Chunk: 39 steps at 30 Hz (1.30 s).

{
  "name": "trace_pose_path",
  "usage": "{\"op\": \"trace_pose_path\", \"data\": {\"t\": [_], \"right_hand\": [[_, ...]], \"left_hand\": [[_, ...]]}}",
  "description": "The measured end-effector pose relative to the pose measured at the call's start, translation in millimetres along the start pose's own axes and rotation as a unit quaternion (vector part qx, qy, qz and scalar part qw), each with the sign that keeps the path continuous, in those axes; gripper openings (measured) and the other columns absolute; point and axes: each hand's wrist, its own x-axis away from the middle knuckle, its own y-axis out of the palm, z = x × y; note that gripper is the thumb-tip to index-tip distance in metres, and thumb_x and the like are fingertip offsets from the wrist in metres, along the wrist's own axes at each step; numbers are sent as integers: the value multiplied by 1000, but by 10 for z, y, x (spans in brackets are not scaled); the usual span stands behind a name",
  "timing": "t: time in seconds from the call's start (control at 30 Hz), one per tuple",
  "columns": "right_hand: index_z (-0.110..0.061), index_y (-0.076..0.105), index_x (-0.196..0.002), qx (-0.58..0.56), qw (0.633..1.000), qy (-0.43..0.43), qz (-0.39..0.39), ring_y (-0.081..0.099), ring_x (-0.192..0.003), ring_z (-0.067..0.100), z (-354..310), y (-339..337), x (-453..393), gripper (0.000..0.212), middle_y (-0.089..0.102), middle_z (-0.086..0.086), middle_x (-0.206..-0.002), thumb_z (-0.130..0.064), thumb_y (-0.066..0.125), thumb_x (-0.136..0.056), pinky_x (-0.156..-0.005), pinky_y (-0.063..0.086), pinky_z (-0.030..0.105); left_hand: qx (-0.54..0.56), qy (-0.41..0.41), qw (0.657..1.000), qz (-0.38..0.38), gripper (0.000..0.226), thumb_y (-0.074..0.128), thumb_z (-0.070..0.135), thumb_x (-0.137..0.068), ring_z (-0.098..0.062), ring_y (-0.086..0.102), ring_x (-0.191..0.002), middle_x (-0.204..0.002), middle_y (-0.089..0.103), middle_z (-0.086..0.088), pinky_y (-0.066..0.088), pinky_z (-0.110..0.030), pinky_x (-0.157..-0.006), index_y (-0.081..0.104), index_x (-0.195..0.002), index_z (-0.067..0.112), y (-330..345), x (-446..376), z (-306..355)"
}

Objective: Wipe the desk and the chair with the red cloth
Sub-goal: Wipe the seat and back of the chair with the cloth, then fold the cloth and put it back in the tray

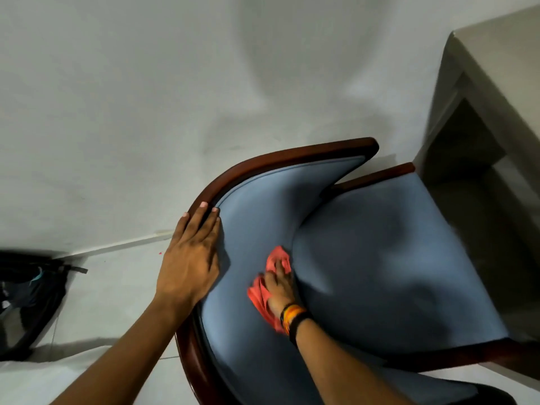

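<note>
Pressing crumpled red cloth (pixel 271 283), padded blue chair (pixel 380 258)

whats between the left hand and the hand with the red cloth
Only bare blue backrest upholstery lies between the left hand and the right hand pressing the red cloth, in the head view.

Red cloth (pixel 270 283), a coral shade, under the right hand's (pixel 279 289) fingers; chair (pixel 380 258) upholstery grey-blue, its frame dark reddish-brown beneath the left hand's (pixel 190 258) fingertips; wristbands (pixel 293 317) black, orange and yellow; wall (pixel 146 83) white; desk (pixel 496 68) beige.
</note>
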Motion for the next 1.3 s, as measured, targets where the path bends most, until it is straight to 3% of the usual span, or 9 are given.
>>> {"op": "trace_pose_path", "data": {"t": [0.13,0.2,0.27,0.37,0.43,0.57,0.9,1.17,1.3], "right_hand": [[-18,29,-160,-219,973,6,-66,31,-153,22,106,-217,812,66,23,8,-169,-33,54,-100,-120,37,31],[-16,60,-137,-420,901,48,-96,65,-114,21,-19,-468,1157,51,51,15,-147,-41,58,-92,-86,57,24],[-15,69,-116,-586,800,97,-88,65,-90,20,-93,-712,1376,40,62,16,-120,-40,48,-93,-92,53,36],[-18,64,-132,-692,714,62,-91,70,-100,31,-363,-1099,1631,51,73,11,-117,-32,39,-90,-105,41,55],[-18,52,-146,-725,681,14,-104,55,-133,29,-616,-1318,1869,67,60,6,-143,-29,38,-82,-118,30,53],[-5,55,-138,-644,748,-54,-150,55,-122,39,-1041,-1464,2482,62,59,23,-133,-35,32,-88,-123,21,50],[-16,68,-132,-500,837,-207,-75,66,-123,28,-982,-2170,3768,46,66,15,-138,-38,72,-92,-112,48,44],[-8,64,-133,-429,871,-239,-25,74,-92,32,-166,-3170,4797,49,71,20,-120,-27,73,-88,-63,60,36],[-4,73,-117,-414,870,-240,119,73,-95,26,767,-3647,5317,30,75,21,-116,-14,74,-89,-85,62,40]], "left_hand": [[31,-6,999,-16,67,39,26,-95,-22,12,-165,-170,36,-4,13,-47,-135,42,-160,10,-76,-25,8],[72,-6,997,-14,64,45,22,-97,-25,14,-165,-170,37,-6,11,-48,-135,41,-160,12,-177,38,77],[185,-19,982,36,55,52,15,-97,-30,35,-157,-160,51,-11,22,-46,-132,53,-152,11,-300,160,315],[484,-172,857,40,34,59,44,-99,-16,72,-110,-115,79,-6,54,-39,-104,77,-114,20,-515,399,852],[643,-257,718,-71,61,66,70,-80,-17,71,-82,-91,79,-12,62,-40,-85,76,-91,11,-760,553,1127],[736,-270,602,-153,39,77,51,-88,-20,66,-71,-88,71,-12,62,-32,-65,73,-100,14,-1414,741,1275],[787,48,614,45,30,60,12,-105,-23,76,-99,-118,77,-22,65,-27,-81,67,-129,-5,-2974,1043,1803],[870,31,491,41,25,51,14,-105,-16,79,-86,-97,83,-6,63,-26,-73,73,-114,7,-3502,1435,3144],[859,-23,509,57,20,59,20,-101,-9,76,-64,-81,82,2,58,-20,-53,80,-99,17,-3386,1630,4211]]}}
